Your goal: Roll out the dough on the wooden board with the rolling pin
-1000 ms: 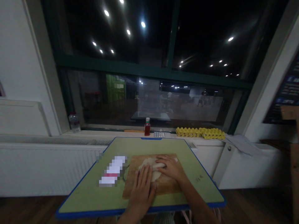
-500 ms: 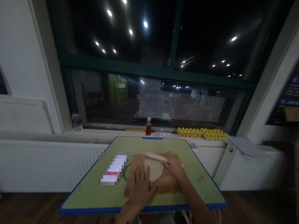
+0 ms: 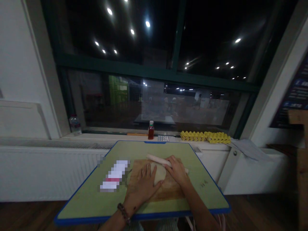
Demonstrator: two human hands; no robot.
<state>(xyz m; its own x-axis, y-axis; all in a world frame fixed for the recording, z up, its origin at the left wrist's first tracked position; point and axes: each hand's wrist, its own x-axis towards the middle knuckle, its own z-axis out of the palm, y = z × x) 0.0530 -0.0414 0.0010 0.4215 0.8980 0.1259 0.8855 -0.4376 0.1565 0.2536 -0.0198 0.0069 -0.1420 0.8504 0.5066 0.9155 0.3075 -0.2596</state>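
A flat round of pale dough (image 3: pixel 160 173) lies on a wooden board (image 3: pixel 168 192), partly hidden under my left hand (image 3: pixel 145 184). That hand rests flat with its fingers spread over the dough's left side. My right hand (image 3: pixel 177 170) is wrapped round a light rolling pin (image 3: pixel 157 159), which lies slantwise across the far edge of the dough. The pin's right end shows just beyond my right hand.
The board sits on a green table (image 3: pixel 91 205) with a blue rim. A blurred-out white and pink item (image 3: pixel 115 176) lies to the left. On the sill stand a red bottle (image 3: pixel 150 131), a yellow egg tray (image 3: pixel 205 137) and a clear bottle (image 3: pixel 75 125).
My left hand has moved further over the dough, covering more of it. My right hand keeps its grip on the rolling pin. The whole view has shifted slightly.
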